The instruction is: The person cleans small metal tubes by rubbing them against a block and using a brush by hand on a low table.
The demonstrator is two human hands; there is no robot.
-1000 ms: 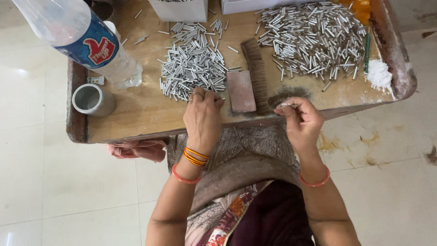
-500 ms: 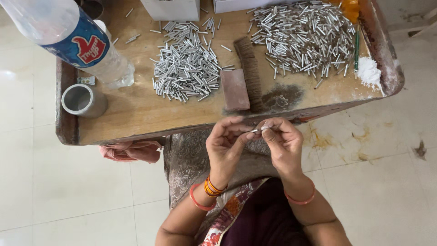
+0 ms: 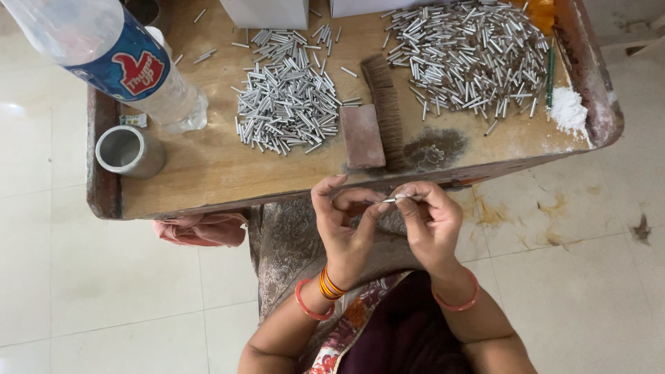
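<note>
- Both hands pulled back off table [image 3: 208, 173] edge since earlier frame.
- Left hand [image 3: 346, 225] and right hand [image 3: 431, 225] fingers pinch one small metal tube [image 3: 396, 199] between them.
- Tube piles [image 3: 287, 104] beyond fingers.

Shiny metal tubes [image 3: 287, 111] on a worn wooden tray [image 3: 208, 166] (matt, stained).

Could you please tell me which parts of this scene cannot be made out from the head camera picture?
- Small silver tube: mostly hidden by the fingertips of the left hand and right hand; its ends cannot be seen.
- Plastic bottle: its top is cut off by the picture's upper edge.
- Two white boxes: cut off by the upper edge.
- Pink cloth: partly hidden under the wooden table.
</note>
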